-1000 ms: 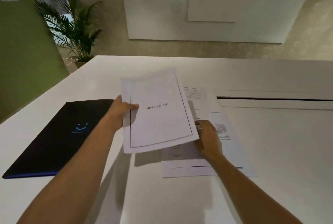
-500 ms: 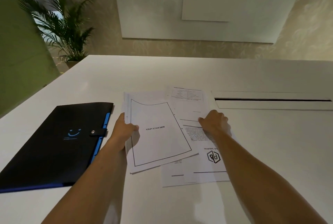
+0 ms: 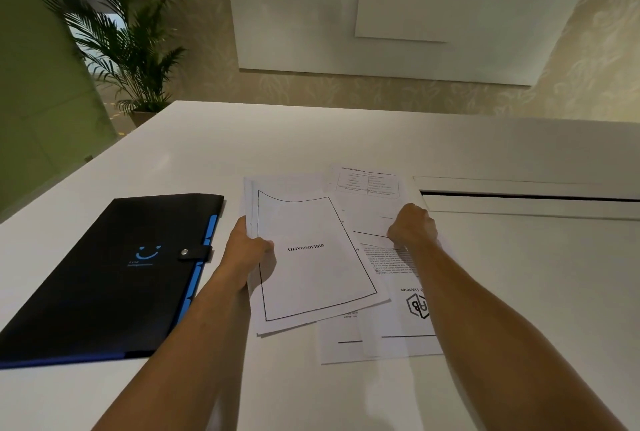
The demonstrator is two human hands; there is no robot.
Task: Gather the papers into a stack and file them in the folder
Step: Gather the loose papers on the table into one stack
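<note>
my left hand (image 3: 247,250) pinches the left edge of the bibliography stack (image 3: 311,257), thumb on top, fingers tucked under, so the sheets sit slightly raised off the white table (image 3: 311,139). my right hand (image 3: 412,228) is curled into a loose fist, knuckles up, pressing on the loose papers (image 3: 391,292) spread to the right; whether it actually grips a sheet i cannot tell. the stack overlaps those papers at its right edge. the black folder (image 3: 104,278) lies closed, snap fastened, just left of my left wrist. a potted palm (image 3: 124,42) stands beyond the table's far left corner.
</note>
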